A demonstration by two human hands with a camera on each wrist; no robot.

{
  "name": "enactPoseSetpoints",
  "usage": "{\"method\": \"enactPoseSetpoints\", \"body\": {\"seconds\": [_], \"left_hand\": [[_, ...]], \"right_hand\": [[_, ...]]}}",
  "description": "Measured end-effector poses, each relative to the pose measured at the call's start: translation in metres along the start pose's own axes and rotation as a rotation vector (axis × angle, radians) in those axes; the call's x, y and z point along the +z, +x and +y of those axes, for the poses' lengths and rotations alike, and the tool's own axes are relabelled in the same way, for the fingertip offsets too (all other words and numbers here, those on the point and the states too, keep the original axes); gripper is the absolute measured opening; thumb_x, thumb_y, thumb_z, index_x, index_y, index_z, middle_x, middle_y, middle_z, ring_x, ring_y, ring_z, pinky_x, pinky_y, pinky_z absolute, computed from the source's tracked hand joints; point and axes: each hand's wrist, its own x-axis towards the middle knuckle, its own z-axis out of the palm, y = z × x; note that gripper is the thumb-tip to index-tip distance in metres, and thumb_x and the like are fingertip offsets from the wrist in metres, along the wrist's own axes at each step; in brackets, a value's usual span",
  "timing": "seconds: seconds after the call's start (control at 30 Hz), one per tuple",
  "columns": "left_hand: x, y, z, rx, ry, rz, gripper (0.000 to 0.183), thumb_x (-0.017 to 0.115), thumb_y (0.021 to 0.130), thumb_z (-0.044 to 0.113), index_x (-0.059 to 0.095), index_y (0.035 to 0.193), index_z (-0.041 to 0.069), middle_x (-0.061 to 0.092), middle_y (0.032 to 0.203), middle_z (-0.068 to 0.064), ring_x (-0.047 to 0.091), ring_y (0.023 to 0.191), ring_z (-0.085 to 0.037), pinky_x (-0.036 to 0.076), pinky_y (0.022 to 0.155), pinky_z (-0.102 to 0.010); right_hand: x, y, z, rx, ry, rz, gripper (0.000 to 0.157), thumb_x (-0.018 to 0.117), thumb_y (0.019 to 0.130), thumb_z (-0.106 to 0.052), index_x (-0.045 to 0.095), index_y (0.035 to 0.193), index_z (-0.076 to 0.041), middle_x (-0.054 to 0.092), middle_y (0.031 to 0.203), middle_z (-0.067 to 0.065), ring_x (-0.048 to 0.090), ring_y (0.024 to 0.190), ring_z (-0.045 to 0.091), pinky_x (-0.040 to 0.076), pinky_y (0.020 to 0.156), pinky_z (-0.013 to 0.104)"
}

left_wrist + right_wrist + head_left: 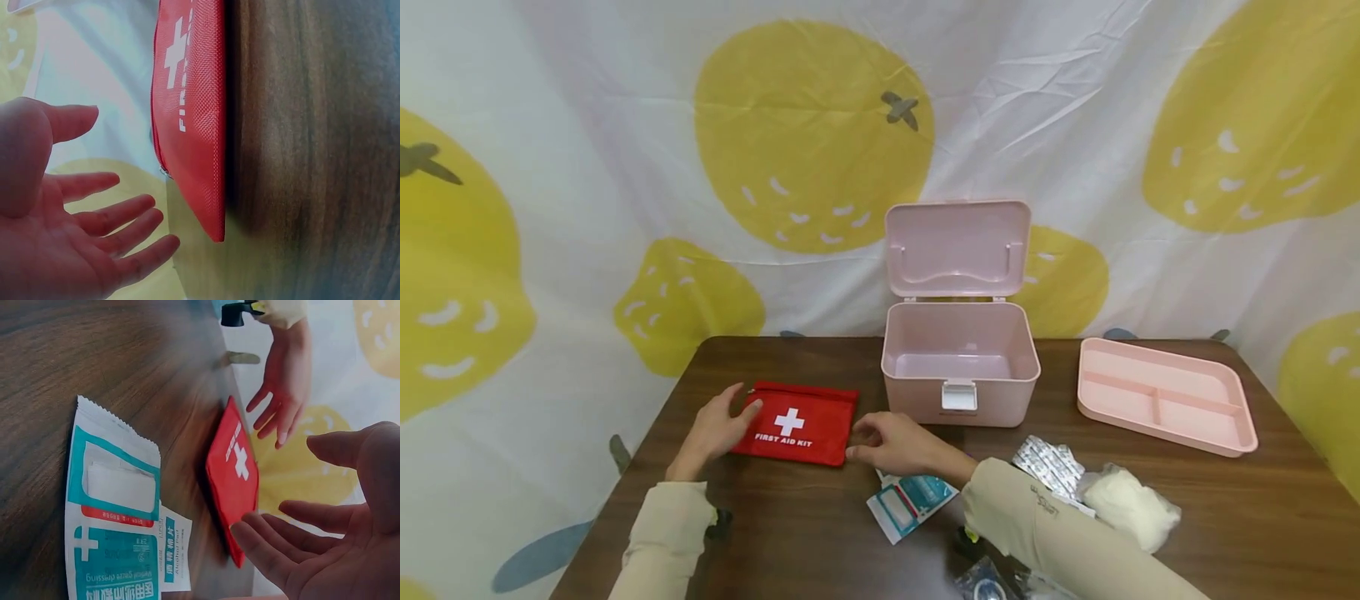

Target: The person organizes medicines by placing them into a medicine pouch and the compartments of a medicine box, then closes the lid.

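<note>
A red zip pouch (797, 423) marked with a white cross and "FIRST AID KIT" lies flat on the table's left part. Beside its left edge hovers my left hand (718, 429), thumb spread from the fingers and nothing held. The left wrist view has that hand (87, 231) apart from the pouch (190, 94). My right hand (902, 446) is at the pouch's right edge, fingers loosely bent and holding nothing. In the right wrist view its fingertips (250, 534) come very close to the pouch (234, 481); I cannot tell whether they touch.
Behind stands a pink box (962, 400), its lid up. A pink divided tray (1195, 364) lies at the right. Near my right forearm are a gauze dressing packet (898, 508), an alcohol pad packet (178, 550), blister packs (1048, 462) and a bag of cotton (1131, 504).
</note>
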Motion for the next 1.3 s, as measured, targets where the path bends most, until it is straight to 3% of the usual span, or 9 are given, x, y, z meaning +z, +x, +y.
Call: {"method": "enactPoseSetpoints", "body": {"seconds": [0.17, 0.37, 0.6, 0.83, 0.9, 1.07, 1.3], "left_hand": [[0.000, 0.004, -0.001, -0.039, -0.016, -0.043, 0.076, 0.052, 0.099, 0.044, 0.026, 0.151, -0.005, 0.035, 0.149, -0.033, 0.037, 0.135, -0.049, 0.035, 0.106, -0.065], [0.000, 0.006, -0.004, -0.095, -0.029, -0.074, 0.084, 0.051, 0.099, 0.050, 0.020, 0.152, -0.007, 0.029, 0.152, -0.033, 0.031, 0.139, -0.050, 0.031, 0.108, -0.065], [0.000, 0.006, -0.008, -0.157, -0.072, -0.099, 0.088, 0.050, 0.097, 0.053, 0.017, 0.154, -0.005, 0.031, 0.150, -0.034, 0.033, 0.137, -0.050, 0.032, 0.107, -0.065], [-0.001, 0.010, -0.014, -0.171, -0.120, -0.119, 0.088, 0.048, 0.097, 0.057, 0.020, 0.153, -0.007, 0.032, 0.149, -0.034, 0.034, 0.136, -0.050, 0.031, 0.109, -0.065], [-0.002, 0.011, -0.015, -0.184, -0.152, -0.129, 0.088, 0.048, 0.097, 0.057, 0.021, 0.152, -0.007, 0.031, 0.150, -0.034, 0.033, 0.137, -0.049, 0.030, 0.110, -0.064], [-0.001, 0.011, -0.019, -0.209, -0.234, -0.145, 0.083, 0.050, 0.099, 0.050, 0.023, 0.151, -0.009, 0.030, 0.152, -0.033, 0.037, 0.135, -0.047, 0.033, 0.110, -0.061], [0.006, 0.005, -0.025, -0.226, -0.302, -0.144, 0.072, 0.059, 0.098, 0.033, 0.029, 0.148, -0.010, 0.044, 0.142, -0.032, 0.047, 0.126, -0.043, 0.039, 0.106, -0.058]], "right_hand": [[0.004, 0.010, 0.006, 0.040, -0.020, 0.032, 0.049, 0.068, 0.091, -0.034, 0.065, 0.123, 0.002, 0.068, 0.114, 0.018, 0.065, 0.101, 0.029, 0.053, 0.089, 0.044], [0.010, 0.017, 0.009, 0.127, 0.053, 0.020, 0.055, 0.068, 0.090, -0.035, 0.061, 0.129, 0.002, 0.064, 0.126, 0.018, 0.061, 0.112, 0.031, 0.050, 0.096, 0.047], [0.017, 0.025, 0.010, 0.293, 0.243, 0.019, 0.064, 0.070, 0.089, -0.038, 0.052, 0.138, -0.001, 0.061, 0.129, 0.015, 0.058, 0.112, 0.030, 0.049, 0.098, 0.050], [0.025, 0.036, 0.015, 0.379, 0.506, 0.093, 0.063, 0.067, 0.092, -0.027, 0.045, 0.139, 0.008, 0.067, 0.097, 0.013, 0.063, 0.088, 0.023, 0.054, 0.089, 0.038], [0.028, 0.040, 0.016, 0.391, 0.566, 0.119, 0.061, 0.067, 0.093, -0.023, 0.044, 0.138, 0.011, 0.067, 0.099, 0.014, 0.064, 0.088, 0.023, 0.055, 0.087, 0.036], [0.034, 0.045, 0.015, 0.429, 0.608, 0.158, 0.059, 0.067, 0.093, -0.021, 0.045, 0.138, 0.011, 0.064, 0.112, 0.018, 0.064, 0.093, 0.025, 0.057, 0.085, 0.037], [0.038, 0.047, 0.016, 0.429, 0.629, 0.171, 0.060, 0.067, 0.092, -0.019, 0.045, 0.136, 0.014, 0.063, 0.108, 0.018, 0.062, 0.090, 0.025, 0.058, 0.081, 0.037]]}}
